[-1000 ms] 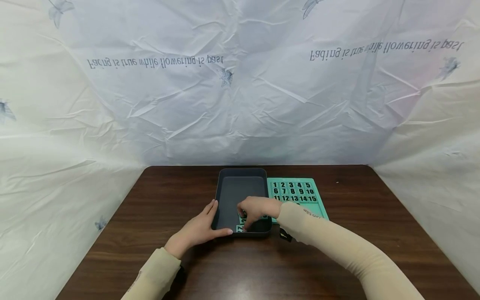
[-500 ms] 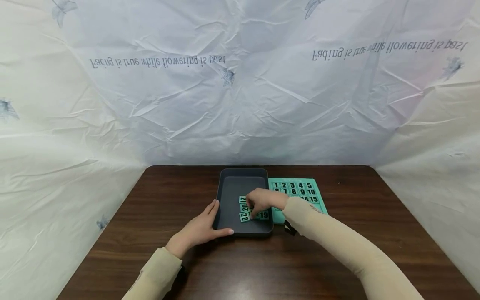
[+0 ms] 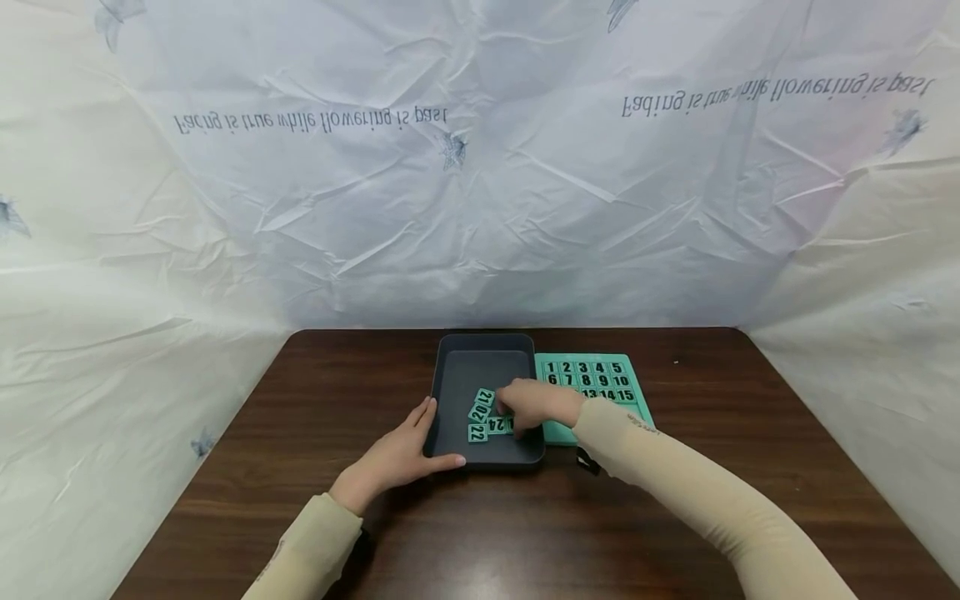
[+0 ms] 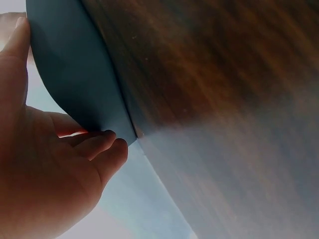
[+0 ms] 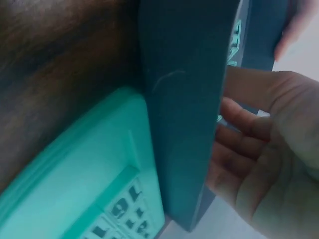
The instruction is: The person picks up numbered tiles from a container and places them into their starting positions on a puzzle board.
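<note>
A dark grey tray (image 3: pixel 480 371) stands mid-table with several teal number tiles (image 3: pixel 480 406) loose in its near half; 21, 20, 22 and 24 can be read. My left hand (image 3: pixel 408 454) grips the tray's near-left corner, thumb on the front wall; the left wrist view shows that hand (image 4: pixel 55 174) curled round the tray (image 4: pixel 75 74). My right hand (image 3: pixel 528 406) reaches into the tray, fingers bent down onto the tiles at its right side. In the right wrist view the tray wall (image 5: pixel 184 124) hides the fingertips of that hand (image 5: pixel 264 164).
A teal number board (image 3: pixel 592 379) lies flat against the tray's right side, with tiles 1 to 15 seated in it; the same board (image 5: pixel 84 184) shows in the right wrist view. Around both runs the brown wooden table (image 3: pixel 675 500), with crinkled white sheeting behind and beside it.
My right hand moved from the tray's near edge toward its middle right, dragging the tiles with it and spreading them. Tile 24 now shows. The left hand and tray stayed put.
</note>
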